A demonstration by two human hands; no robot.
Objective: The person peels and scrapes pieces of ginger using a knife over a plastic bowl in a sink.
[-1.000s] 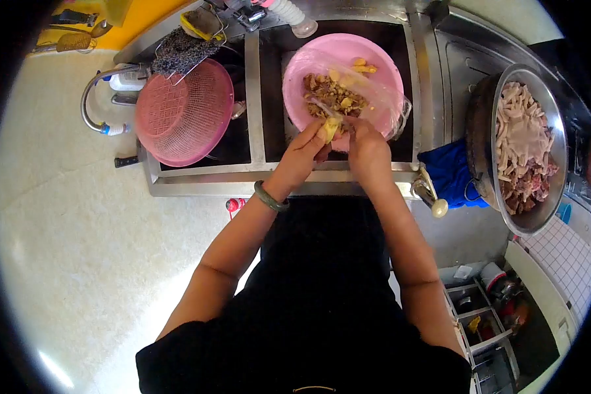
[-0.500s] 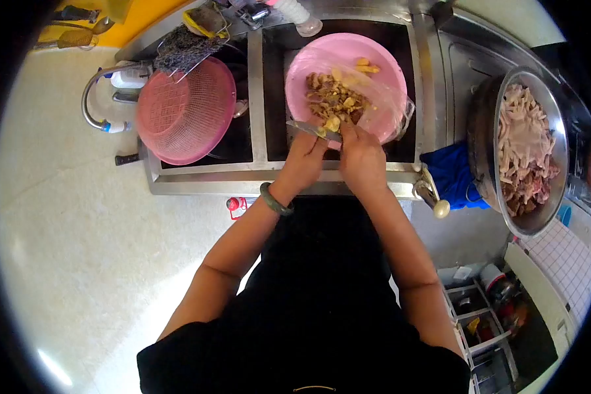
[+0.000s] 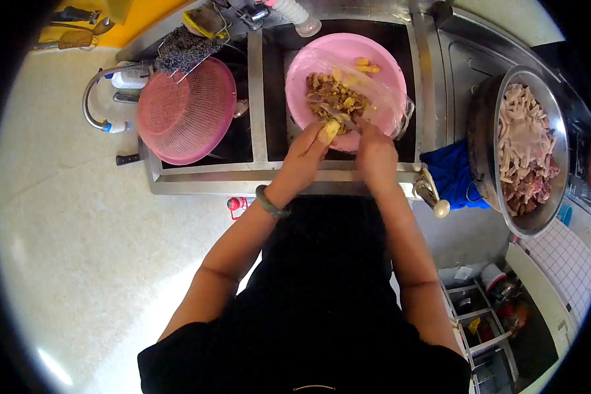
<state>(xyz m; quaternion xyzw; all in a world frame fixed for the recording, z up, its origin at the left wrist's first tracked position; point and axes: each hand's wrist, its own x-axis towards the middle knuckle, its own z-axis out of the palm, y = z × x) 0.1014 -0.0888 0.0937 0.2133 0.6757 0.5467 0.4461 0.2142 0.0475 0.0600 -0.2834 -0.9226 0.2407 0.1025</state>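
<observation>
My left hand (image 3: 306, 152) is closed around a peeled, pale yellow piece of ginger (image 3: 331, 130) at the near rim of a pink basin (image 3: 391, 69). Just to its right, my right hand (image 3: 377, 154) is closed on a knife (image 3: 349, 123); its handle is hidden in my fingers and the blade is blurred, pointing left near the ginger. Inside the basin, below both hands, lies a heap of ginger pieces and brown peelings (image 3: 328, 92). A clear plastic bag (image 3: 381, 102) is spread beneath and beside the heap. A few peeled pieces (image 3: 368, 65) rest at the far side.
The basin stands in a steel double sink (image 3: 258, 98). A pink strainer basket (image 3: 184, 111) covers part of the left bowl, below a rack with a scouring pad (image 3: 184, 49). To the right are a blue cloth (image 3: 450, 174) and a steel bowl of chicken feet (image 3: 525, 131).
My right hand has shifted right, away from my left, drawing the knife blade back across. The ginger in my left hand now shows more fully.
</observation>
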